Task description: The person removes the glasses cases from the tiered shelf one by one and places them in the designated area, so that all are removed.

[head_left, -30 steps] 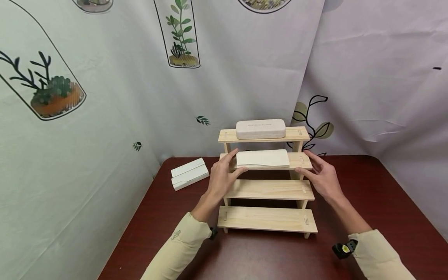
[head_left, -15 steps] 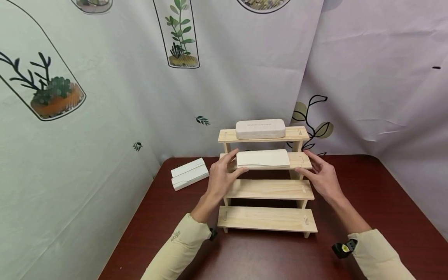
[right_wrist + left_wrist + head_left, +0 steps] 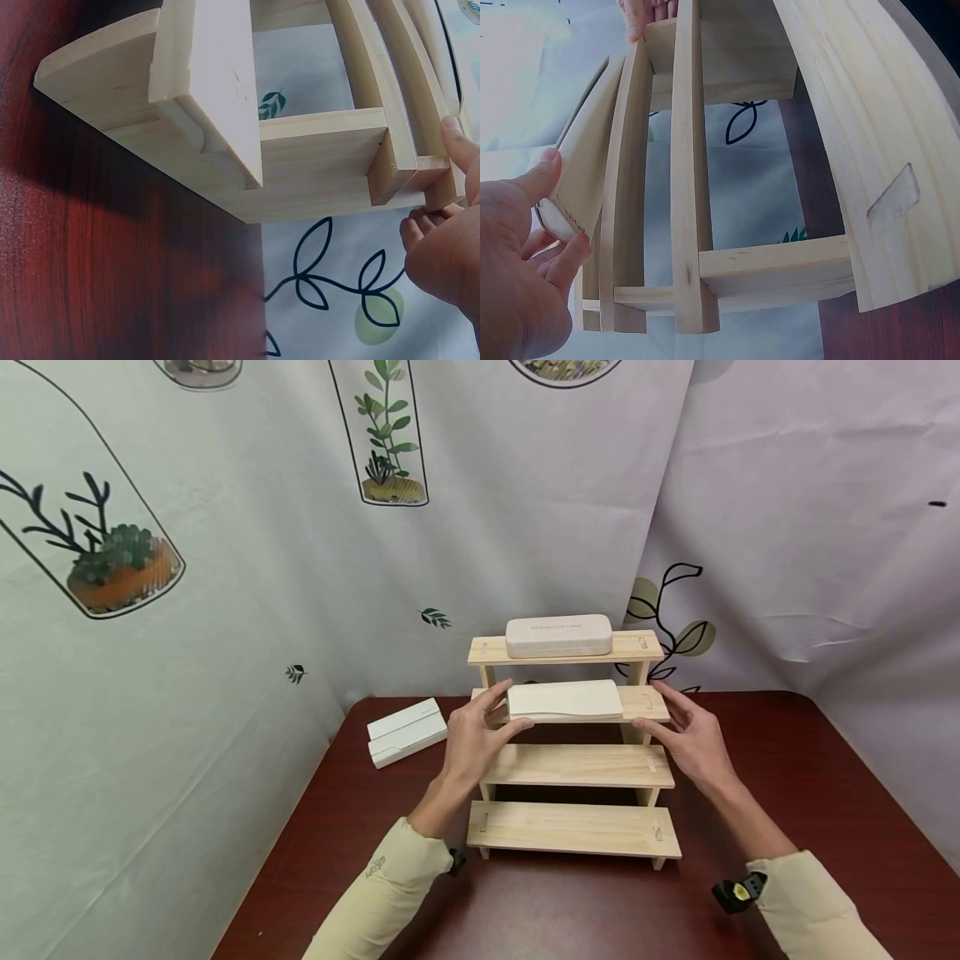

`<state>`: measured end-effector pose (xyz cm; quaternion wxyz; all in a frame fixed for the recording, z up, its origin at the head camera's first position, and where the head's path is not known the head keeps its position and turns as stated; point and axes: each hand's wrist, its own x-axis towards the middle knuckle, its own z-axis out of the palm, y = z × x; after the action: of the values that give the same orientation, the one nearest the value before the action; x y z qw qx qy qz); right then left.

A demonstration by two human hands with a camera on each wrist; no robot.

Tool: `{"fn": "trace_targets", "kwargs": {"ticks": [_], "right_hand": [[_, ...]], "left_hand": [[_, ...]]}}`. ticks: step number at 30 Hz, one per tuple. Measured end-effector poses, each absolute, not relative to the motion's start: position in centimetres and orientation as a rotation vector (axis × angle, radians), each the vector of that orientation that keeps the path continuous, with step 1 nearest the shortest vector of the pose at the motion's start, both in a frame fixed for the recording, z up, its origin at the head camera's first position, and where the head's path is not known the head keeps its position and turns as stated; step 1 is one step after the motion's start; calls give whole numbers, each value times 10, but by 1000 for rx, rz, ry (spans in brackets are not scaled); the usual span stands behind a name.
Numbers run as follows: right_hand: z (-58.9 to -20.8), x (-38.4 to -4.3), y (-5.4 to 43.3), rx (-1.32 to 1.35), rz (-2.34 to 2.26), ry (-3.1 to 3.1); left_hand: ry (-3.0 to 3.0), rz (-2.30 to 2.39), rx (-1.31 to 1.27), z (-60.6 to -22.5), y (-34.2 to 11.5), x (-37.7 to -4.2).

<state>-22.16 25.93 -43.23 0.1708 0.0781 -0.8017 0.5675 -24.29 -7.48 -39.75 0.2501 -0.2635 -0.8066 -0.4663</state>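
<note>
A wooden four-tier rack [image 3: 573, 827] stands on the table. On its second tier from the top lies a flat white glasses case [image 3: 564, 699]. My left hand [image 3: 472, 739] pinches the left end of this case between thumb and fingers; in the left wrist view the case [image 3: 585, 157] shows its end within the grasp. My right hand [image 3: 693, 743] grips the right end of the same tier, thumb at the front edge and fingers behind. In the right wrist view, that hand [image 3: 450, 240] is partly cut off by the frame.
A rounded white glasses case [image 3: 558, 637] sits on the top tier. On the table's left lies another white case [image 3: 407, 732] with a flap. A printed curtain [image 3: 247, 527] hangs close behind the dark red table [image 3: 337, 877].
</note>
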Motion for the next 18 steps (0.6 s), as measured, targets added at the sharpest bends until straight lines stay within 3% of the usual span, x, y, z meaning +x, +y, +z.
{"fn": "trace_targets", "kwargs": {"ticks": [18], "right_hand": [[-432, -221, 259, 210, 1604, -2288]], "left_hand": [[-2163, -1373, -734, -395, -79, -241]]}}
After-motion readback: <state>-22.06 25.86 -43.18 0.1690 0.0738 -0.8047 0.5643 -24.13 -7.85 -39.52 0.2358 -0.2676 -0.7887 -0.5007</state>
